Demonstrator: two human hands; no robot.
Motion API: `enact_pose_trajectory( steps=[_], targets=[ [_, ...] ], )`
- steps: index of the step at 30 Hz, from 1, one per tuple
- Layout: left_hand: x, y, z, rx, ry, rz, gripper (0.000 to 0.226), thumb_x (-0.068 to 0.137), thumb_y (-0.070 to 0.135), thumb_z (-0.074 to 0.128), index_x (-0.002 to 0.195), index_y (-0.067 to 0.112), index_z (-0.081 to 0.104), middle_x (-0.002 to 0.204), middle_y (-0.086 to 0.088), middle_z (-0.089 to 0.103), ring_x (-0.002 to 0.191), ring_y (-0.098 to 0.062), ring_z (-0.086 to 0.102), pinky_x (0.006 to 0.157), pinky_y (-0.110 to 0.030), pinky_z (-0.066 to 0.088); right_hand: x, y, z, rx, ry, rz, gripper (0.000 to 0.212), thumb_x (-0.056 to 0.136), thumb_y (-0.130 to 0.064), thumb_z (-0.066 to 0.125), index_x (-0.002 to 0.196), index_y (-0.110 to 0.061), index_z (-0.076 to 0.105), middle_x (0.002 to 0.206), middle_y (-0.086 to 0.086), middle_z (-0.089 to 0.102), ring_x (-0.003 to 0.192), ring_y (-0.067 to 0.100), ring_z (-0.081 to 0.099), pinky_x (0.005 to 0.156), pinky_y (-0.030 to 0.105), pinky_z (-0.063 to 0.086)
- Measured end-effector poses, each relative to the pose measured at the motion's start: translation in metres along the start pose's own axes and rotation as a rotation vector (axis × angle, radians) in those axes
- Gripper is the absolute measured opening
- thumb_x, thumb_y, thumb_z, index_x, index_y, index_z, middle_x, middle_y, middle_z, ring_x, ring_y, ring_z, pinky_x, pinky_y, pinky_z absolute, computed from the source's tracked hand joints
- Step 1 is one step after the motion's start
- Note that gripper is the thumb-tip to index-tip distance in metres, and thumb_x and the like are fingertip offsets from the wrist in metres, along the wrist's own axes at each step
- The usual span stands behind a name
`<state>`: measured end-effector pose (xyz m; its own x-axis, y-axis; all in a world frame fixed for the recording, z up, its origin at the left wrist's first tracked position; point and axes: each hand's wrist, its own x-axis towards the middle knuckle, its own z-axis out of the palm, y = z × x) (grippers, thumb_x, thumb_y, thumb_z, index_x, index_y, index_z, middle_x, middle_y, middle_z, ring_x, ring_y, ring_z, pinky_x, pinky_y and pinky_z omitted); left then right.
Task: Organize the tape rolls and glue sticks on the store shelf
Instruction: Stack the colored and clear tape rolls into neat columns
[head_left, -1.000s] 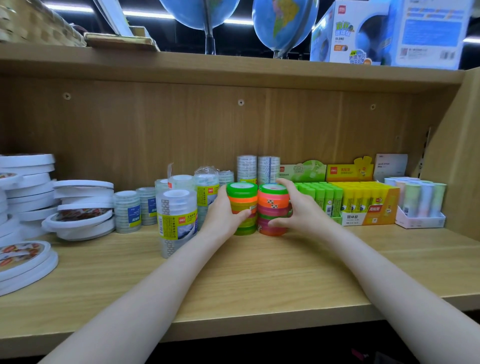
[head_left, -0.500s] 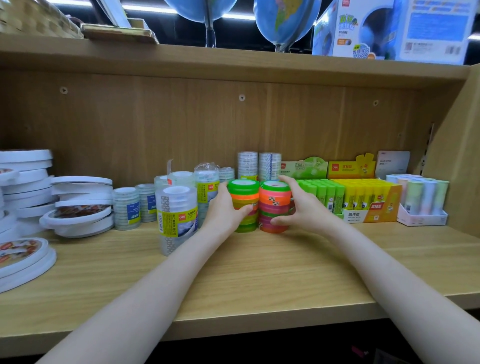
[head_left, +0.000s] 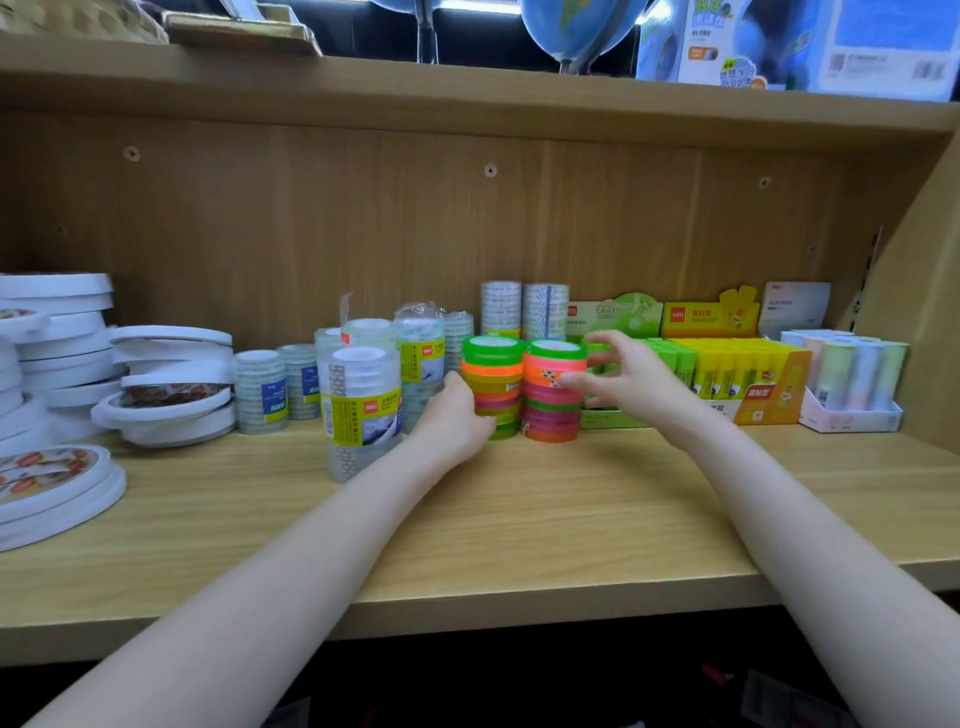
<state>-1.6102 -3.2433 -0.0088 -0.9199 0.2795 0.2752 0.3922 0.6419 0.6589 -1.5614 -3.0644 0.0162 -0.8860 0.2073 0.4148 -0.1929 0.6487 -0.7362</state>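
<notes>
Shelf (head_left: 519, 525): bare front board, lower frame; both forearms cross it.
Left hand (head_left: 457, 421): centre frame, fingers curled round the left stack (head_left: 492, 387).
Right hand (head_left: 623, 387): fingers spread, off the right stack (head_left: 555, 389), just right of it.
Stacks: coloured tape rolls, upright, touching side by side.
Key relation: right stack lies left of the free hand; right hand nearer.
Glue sticks (head_left: 727, 371): boxed, behind right hand.
Change: right hand gripped the right stack before; now released.

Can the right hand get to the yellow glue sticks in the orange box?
Probably yes. The right hand hovers open just left of the orange box of yellow glue sticks, whose uncovered tops face up with nothing in between.
</notes>
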Motion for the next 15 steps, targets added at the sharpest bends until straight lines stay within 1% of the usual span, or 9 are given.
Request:
enact_pose_trajectory(
  steps=[1, 3, 6, 7, 8, 11, 13, 15],
  targets=[
    [-0.001, 0.0, 0.0, 0.037, 0.001, -0.002, 0.046, 0.091, 0.016, 0.057, 0.129, 0.002, 0.034, 0.13, -0.017, 0.05, 0.118, -0.028, 0.049, 0.09, -0.031, 0.04, 0.0, -0.001, 0.0, 0.002, 0.011, 0.005, 0.068, 0.08, -0.021, 0.071, 0.137, -0.008, 0.038, 0.126, 0.01, 0.054, 0.095, 0.021, 0.062, 0.081, 0.037, 0.055],
    [-0.001, 0.0, 0.002, 0.084, 0.026, -0.008, 0.045, 0.091, 0.02, 0.058, 0.127, 0.002, 0.037, 0.13, -0.017, 0.049, 0.119, -0.029, 0.048, 0.091, -0.032, 0.039, 0.0, -0.001, 0.003, -0.03, 0.019, -0.007, 0.063, 0.081, -0.021, 0.07, 0.134, -0.004, 0.042, 0.125, 0.012, 0.056, 0.091, 0.02, 0.062, 0.075, 0.035, 0.056],
    [0.002, -0.003, 0.002, 0.102, 0.077, -0.02, 0.041, 0.09, 0.026, 0.06, 0.121, 0.005, 0.045, 0.126, -0.014, 0.054, 0.116, -0.028, 0.051, 0.091, -0.035, 0.042, -0.001, -0.003, 0.007, -0.1, 0.046, -0.036, 0.062, 0.082, -0.024, 0.069, 0.134, -0.004, 0.043, 0.124, 0.011, 0.057, 0.081, 0.019, 0.062, 0.069, 0.031, 0.054],
    [0.003, -0.003, 0.002, 0.105, 0.088, -0.015, 0.039, 0.089, 0.027, 0.061, 0.119, 0.005, 0.047, 0.123, -0.014, 0.056, 0.114, -0.028, 0.052, 0.09, -0.036, 0.043, -0.001, -0.003, 0.008, -0.125, 0.057, -0.044, 0.062, 0.082, -0.026, 0.069, 0.134, -0.004, 0.043, 0.124, 0.011, 0.057, 0.079, 0.019, 0.062, 0.069, 0.031, 0.053],
    [0.003, -0.004, 0.003, 0.106, 0.097, -0.009, 0.038, 0.089, 0.027, 0.062, 0.117, 0.005, 0.049, 0.12, -0.013, 0.057, 0.112, -0.028, 0.053, 0.089, -0.036, 0.045, 0.0, -0.003, 0.008, -0.148, 0.068, -0.05, 0.063, 0.082, -0.028, 0.069, 0.134, -0.004, 0.043, 0.124, 0.011, 0.057, 0.081, 0.021, 0.063, 0.072, 0.033, 0.054],
    [0.002, -0.004, 0.005, 0.101, 0.12, -0.004, 0.034, 0.089, 0.028, 0.061, 0.112, 0.005, 0.051, 0.115, -0.013, 0.059, 0.107, -0.027, 0.055, 0.085, -0.037, 0.045, 0.0, -0.002, 0.011, -0.201, 0.094, -0.054, 0.065, 0.081, -0.033, 0.069, 0.133, -0.004, 0.043, 0.125, 0.012, 0.058, 0.1, 0.025, 0.062, 0.087, 0.043, 0.052],
    [0.002, -0.002, 0.006, 0.094, 0.122, -0.017, 0.035, 0.089, 0.027, 0.061, 0.113, 0.005, 0.049, 0.117, -0.013, 0.058, 0.109, -0.028, 0.054, 0.085, -0.036, 0.044, 0.0, -0.002, 0.012, -0.199, 0.1, -0.048, 0.064, 0.081, -0.033, 0.07, 0.132, -0.004, 0.044, 0.124, 0.012, 0.058, 0.106, 0.024, 0.059, 0.088, 0.044, 0.051],
    [0.002, 0.001, 0.008, 0.054, 0.122, -0.015, 0.041, 0.089, 0.026, 0.061, 0.119, 0.003, 0.044, 0.123, -0.015, 0.055, 0.114, -0.028, 0.052, 0.089, -0.035, 0.042, 0.0, -0.002, 0.011, -0.191, 0.093, -0.037, 0.066, 0.08, -0.034, 0.07, 0.133, -0.006, 0.042, 0.124, 0.011, 0.058, 0.108, 0.023, 0.058, 0.089, 0.044, 0.051]
  ],
)
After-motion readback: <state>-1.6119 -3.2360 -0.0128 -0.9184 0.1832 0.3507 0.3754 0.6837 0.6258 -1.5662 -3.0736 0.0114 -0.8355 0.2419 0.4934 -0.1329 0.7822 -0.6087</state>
